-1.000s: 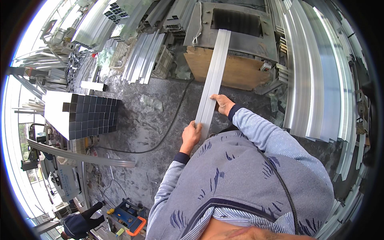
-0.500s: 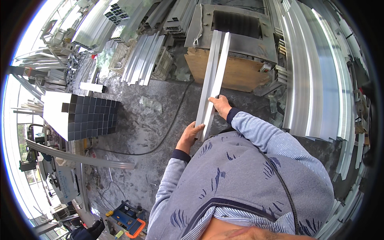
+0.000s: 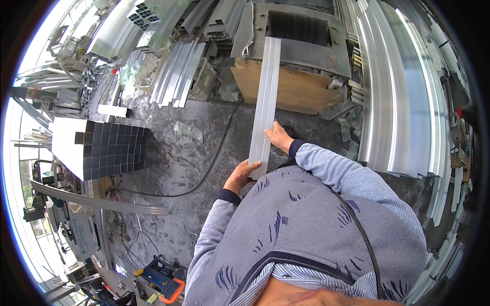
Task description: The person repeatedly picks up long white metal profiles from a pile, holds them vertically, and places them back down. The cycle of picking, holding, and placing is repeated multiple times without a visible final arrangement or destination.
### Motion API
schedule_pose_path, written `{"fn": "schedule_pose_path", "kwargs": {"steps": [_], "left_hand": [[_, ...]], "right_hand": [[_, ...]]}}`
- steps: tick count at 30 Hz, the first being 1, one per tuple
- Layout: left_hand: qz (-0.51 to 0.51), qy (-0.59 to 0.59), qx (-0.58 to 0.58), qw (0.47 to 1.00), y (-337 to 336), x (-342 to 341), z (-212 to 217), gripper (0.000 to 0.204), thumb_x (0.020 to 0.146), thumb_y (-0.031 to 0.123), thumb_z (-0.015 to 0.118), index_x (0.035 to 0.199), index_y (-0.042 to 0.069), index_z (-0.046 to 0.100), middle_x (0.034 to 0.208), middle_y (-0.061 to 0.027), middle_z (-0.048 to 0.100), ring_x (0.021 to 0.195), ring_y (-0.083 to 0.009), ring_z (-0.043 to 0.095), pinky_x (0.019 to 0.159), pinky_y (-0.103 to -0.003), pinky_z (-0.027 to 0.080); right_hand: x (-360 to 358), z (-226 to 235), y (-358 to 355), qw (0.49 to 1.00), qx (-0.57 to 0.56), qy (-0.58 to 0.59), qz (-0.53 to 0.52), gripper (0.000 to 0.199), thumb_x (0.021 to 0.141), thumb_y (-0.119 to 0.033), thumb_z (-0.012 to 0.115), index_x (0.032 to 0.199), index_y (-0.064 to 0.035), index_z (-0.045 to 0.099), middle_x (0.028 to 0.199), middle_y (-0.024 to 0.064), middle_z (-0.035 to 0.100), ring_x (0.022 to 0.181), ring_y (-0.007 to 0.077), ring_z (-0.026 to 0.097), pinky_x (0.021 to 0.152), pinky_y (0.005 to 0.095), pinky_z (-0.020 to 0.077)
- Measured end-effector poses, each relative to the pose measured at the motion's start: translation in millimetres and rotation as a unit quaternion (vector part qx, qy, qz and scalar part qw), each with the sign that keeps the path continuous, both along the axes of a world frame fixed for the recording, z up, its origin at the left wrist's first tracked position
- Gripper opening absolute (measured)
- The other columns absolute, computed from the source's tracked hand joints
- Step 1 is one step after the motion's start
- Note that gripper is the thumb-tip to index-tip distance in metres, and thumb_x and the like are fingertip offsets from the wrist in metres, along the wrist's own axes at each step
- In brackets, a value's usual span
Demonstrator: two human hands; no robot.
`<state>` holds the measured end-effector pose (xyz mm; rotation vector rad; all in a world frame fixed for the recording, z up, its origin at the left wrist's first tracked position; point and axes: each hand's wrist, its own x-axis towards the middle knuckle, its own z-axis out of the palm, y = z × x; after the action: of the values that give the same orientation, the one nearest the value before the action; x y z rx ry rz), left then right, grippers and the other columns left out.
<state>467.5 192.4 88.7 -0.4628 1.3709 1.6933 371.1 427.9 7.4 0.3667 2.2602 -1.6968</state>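
Both of my hands grip a long silver metal profile (image 3: 266,97), a flat strip with lengthwise ridges. My left hand (image 3: 240,175) is closed around its near end at the left edge, thumb on top. Further up, my right hand (image 3: 279,136) holds the right edge, its thumb also on the upper face; the other fingers are hidden underneath. The far end of the profile reaches over the metal-topped box with a wooden front (image 3: 286,86); whether it touches the top I cannot tell.
Long metal profiles (image 3: 390,97) are stacked along the right side. A block of square tubes (image 3: 115,148) stands at the left. Several silver strips (image 3: 178,71) lean by a crate (image 3: 203,81). A black cable (image 3: 217,153) crosses the floor. A blue and orange toolbox (image 3: 162,280) sits lower left.
The two channel-like rails seen before now show as one broad flat face, so the piece has been turned in my hands. Both hands keep nearly the same places.
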Motion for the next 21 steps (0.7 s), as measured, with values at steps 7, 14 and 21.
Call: {"fn": "schedule_pose_path", "kwargs": {"steps": [7, 14, 21], "left_hand": [[-0.084, 0.030, -0.044, 0.995, 10, -3, 5, 0.067, 0.096, 0.042, 0.092, 0.138, -0.004, 0.068, 0.116, -0.0112, 0.078, 0.101, -0.0194, 0.074, 0.090, -0.037, 0.060], [-0.042, 0.026, -0.048, 0.998, 31, -29, -3, 0.057, 0.094, 0.028, 0.095, 0.136, -0.002, 0.073, 0.117, -0.0114, 0.081, 0.096, -0.0219, 0.077, 0.082, -0.039, 0.064], [-0.036, 0.061, -0.052, 0.996, 74, -135, -28, 0.050, 0.093, 0.024, 0.095, 0.132, -0.002, 0.077, 0.116, -0.0085, 0.082, 0.098, -0.0205, 0.078, 0.087, -0.037, 0.063]], "right_hand": [[-15, 72, 11, 0.927, 0.330, 0.178, 0.020, 0.101, 0.086, -0.037, 0.083, 0.166, 0.0053, 0.038, 0.156, 0.0329, 0.050, 0.149, 0.0491, 0.047, 0.124, 0.0547, 0.0416], [-51, 83, -19, 0.884, 0.422, 0.170, 0.104, 0.113, 0.081, -0.048, 0.085, 0.169, 0.0048, 0.036, 0.172, 0.0330, 0.029, 0.165, 0.0550, 0.020, 0.131, 0.0649, 0.0258], [-147, 73, 25, 0.891, 0.388, 0.233, 0.012, 0.098, 0.087, -0.032, 0.080, 0.167, 0.0057, 0.038, 0.176, 0.0318, 0.025, 0.168, 0.0551, 0.016, 0.132, 0.0677, 0.0262]]}}
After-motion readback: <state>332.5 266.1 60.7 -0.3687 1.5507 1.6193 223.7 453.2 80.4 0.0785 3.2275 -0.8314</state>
